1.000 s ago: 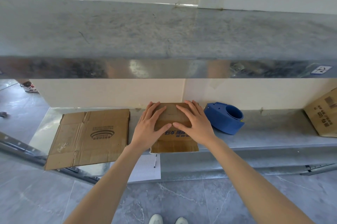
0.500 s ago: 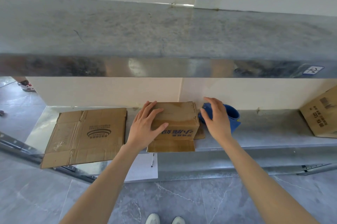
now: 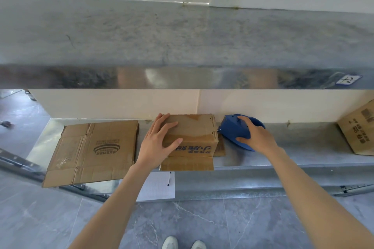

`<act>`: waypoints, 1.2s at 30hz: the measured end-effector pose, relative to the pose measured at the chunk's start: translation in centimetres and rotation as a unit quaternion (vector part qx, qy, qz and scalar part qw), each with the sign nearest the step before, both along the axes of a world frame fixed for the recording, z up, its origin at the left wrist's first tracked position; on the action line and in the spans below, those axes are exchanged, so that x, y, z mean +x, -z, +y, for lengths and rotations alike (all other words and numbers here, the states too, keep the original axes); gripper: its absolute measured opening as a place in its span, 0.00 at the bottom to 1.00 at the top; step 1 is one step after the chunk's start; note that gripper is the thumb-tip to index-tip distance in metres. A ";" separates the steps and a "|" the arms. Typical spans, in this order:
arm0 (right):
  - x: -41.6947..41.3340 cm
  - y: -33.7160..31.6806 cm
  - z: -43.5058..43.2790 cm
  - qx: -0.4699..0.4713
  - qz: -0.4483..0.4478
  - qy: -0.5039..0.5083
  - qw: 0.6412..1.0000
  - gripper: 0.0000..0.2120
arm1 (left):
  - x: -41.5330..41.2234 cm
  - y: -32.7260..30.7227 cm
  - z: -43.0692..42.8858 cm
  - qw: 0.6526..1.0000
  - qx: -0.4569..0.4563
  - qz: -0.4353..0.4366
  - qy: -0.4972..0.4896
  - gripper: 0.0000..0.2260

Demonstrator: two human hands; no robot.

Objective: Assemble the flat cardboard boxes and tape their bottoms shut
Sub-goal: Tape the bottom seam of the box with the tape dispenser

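**Left hand on box, right hand on tape dispenser**

Head view. We see a steel lower shelf under a wide steel upper shelf, with a cream wall behind and a grey marbled tile floor below. White shoes show at the bottom edge.

A flat cardboard sheet lies at the shelf's left end and overhangs the front edge. Another carton sits at the far right. A paper sheet with a pen on it lies lower down, in front.

The erected box stands mid-shelf with one flap hanging over the front lip. The left hand rests spread on its top left corner, fingers straight and thumb on the printed front face.

The right hand is apart from the left and just right of the box. It curls round the blue tape dispenser, which is close to the box's right side. The dispenser is slightly blurred, so we can't tell whether it is lifted off the shelf.
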State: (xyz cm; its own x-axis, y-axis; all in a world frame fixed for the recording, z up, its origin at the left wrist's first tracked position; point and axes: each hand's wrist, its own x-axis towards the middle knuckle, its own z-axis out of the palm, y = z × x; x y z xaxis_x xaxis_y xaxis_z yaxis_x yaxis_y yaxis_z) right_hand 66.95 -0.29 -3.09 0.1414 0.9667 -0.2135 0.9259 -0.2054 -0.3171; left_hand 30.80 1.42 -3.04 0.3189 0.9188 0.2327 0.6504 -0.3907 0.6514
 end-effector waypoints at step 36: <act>-2.8 -6.3 -4.1 0.168 -0.084 0.001 0.982 0.29 | -1.4 -1.0 0.6 0.998 -0.030 -0.055 0.012 0.16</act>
